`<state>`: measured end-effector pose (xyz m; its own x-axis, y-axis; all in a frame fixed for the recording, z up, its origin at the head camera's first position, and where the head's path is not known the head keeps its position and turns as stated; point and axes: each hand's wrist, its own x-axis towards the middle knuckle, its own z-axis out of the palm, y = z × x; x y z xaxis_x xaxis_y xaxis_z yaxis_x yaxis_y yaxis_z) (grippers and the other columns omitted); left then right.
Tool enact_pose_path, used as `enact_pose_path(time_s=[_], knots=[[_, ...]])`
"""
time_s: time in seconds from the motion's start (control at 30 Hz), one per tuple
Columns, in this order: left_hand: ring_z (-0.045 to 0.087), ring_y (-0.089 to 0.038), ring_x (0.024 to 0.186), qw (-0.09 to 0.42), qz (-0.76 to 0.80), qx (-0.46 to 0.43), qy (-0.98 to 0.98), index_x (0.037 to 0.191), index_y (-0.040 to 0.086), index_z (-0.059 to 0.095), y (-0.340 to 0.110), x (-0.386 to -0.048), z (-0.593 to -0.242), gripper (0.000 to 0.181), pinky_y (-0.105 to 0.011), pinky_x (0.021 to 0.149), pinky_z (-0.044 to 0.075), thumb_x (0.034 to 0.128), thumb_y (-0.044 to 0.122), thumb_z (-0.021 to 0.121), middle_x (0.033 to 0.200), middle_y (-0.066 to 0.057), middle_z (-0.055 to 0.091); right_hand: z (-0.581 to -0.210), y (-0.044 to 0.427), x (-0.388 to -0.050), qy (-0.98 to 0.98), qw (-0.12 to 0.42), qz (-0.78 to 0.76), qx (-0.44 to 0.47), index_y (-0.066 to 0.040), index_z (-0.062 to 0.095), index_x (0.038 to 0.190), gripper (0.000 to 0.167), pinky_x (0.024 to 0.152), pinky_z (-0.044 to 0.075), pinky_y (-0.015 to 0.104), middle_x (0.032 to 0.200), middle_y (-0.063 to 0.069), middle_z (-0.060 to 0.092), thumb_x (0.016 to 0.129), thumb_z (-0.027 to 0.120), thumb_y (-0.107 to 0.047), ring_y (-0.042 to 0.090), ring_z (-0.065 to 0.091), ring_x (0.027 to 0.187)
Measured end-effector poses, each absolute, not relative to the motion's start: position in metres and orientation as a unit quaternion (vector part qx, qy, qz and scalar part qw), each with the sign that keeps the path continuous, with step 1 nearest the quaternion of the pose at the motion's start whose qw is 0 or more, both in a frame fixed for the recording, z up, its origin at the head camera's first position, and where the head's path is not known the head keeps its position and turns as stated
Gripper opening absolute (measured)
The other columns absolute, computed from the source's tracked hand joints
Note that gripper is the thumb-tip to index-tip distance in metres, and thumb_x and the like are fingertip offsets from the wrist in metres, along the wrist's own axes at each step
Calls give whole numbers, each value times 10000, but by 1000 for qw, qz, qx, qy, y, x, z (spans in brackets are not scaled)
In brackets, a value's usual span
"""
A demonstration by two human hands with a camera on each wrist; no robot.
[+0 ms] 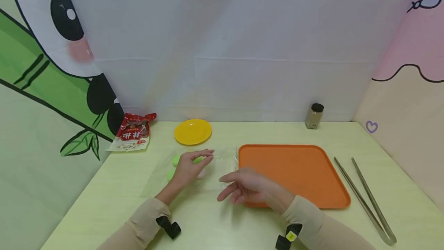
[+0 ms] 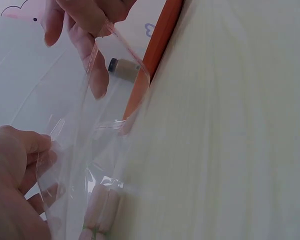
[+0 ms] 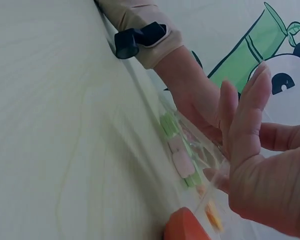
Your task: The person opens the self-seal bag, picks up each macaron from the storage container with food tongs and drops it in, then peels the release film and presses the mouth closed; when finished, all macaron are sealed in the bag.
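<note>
A clear plastic bag [image 1: 223, 161] lies left of the orange tray, its open mouth facing right. My left hand [image 1: 189, 167] pinches the bag's upper film between thumb and fingers; the left wrist view shows the film lifted. Inside are several light-green rounded pieces [image 1: 176, 160] and pink pieces [image 3: 182, 162], which look like short cylinders in the wrist views; their kind is unclear. At the bag's mouth hovers my right hand [image 1: 248, 184], fingers loosely extended. In the left wrist view one of its fingers [image 2: 99, 82] overlaps the bag's rim; whether it is inside cannot be told.
An orange tray [image 1: 291, 176] lies on the right, partly under my right hand in view. Long metal tongs [image 1: 372, 203] rest beyond it. At the back stand a yellow plate [image 1: 192, 132], a red-and-white food packet [image 1: 133, 132] and a black-capped jar [image 1: 314, 117].
</note>
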<state>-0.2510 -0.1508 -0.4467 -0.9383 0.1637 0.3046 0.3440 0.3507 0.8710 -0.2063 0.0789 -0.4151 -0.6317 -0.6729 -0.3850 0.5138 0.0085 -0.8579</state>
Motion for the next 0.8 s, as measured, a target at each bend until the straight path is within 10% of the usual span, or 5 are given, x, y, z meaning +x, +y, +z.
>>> enact_pose_path(time_s=[0.47,0.8], knots=[[585,-242,1251,48,-500,-178,-846,1178,74,738,-155,-259,-443,365,-544,1107,371,939,348,714,1238,-1,699,-417,71,-179,562,348,-749,-43,104,498,1295,426,663,606,292,1345,237,587,974,564,-168,372,699,1031],[633,-271,1164,-102,-322,-280,-899,1354,8,592,-163,-326,-401,402,-441,1009,496,1023,235,598,1274,-117,666,-413,72,-182,568,374,-729,-80,86,521,1292,404,640,612,330,1350,214,594,968,604,-141,344,718,983]])
